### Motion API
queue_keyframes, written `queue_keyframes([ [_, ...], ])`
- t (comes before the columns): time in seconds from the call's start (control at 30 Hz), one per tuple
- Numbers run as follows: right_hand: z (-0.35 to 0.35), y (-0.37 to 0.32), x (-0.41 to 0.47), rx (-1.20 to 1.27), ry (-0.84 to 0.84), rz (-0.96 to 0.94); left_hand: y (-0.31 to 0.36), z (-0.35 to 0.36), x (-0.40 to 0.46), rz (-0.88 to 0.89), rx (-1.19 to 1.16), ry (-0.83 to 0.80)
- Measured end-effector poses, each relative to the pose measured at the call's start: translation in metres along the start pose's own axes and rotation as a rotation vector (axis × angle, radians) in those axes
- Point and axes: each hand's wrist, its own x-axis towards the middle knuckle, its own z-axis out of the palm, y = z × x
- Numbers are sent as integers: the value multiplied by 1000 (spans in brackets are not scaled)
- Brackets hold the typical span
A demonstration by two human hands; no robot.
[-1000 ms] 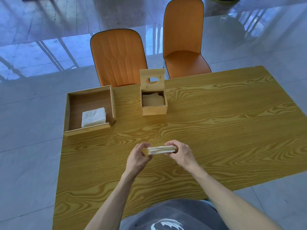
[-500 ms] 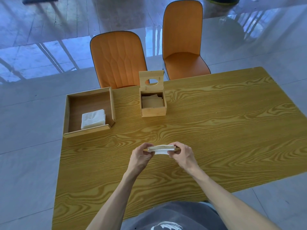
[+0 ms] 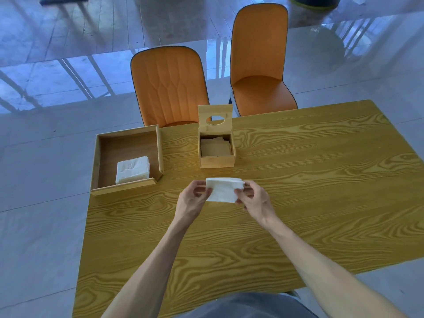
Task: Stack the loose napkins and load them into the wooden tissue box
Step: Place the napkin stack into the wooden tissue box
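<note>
A white napkin stack point(image 3: 223, 189) is held above the table between my left hand point(image 3: 192, 201) and my right hand point(image 3: 253, 199), each pinching one side, with its broad face tilted toward me. Just beyond it stands the wooden tissue box point(image 3: 217, 160), its lid with a round hole point(image 3: 215, 117) flipped upright at the back. Napkins lie inside the box. To the left, a wooden tray point(image 3: 128, 143) holds another white napkin pile point(image 3: 132, 169) in its near right corner.
The wooden table point(image 3: 298, 191) runs wide to the right. Two orange chairs point(image 3: 169, 86) point(image 3: 260, 65) stand behind its far edge. The table's left edge lies close beside the tray, with grey tiled floor beyond.
Both hands have lifted the napkin stack and carried it forward toward the tissue box, tipping it from edge-on flat to face toward me.
</note>
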Motion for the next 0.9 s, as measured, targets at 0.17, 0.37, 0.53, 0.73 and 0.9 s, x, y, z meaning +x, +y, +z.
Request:
queue_keyframes([
  [0.17,-3,-46,48,19,27,-42,38,-17,46,17,-56,88],
  [0.37,3,-83,100,-109,184,-118,62,-28,102,34,38,188],
  [0.53,13,-85,127,-131,231,-113,65,-29,123,9,79,223],
  [0.73,20,-76,135,-284,277,-113,57,-24,131,-25,152,211],
  [0.9,22,-74,143,-489,286,-138,56,-17,133,-12,299,232],
])
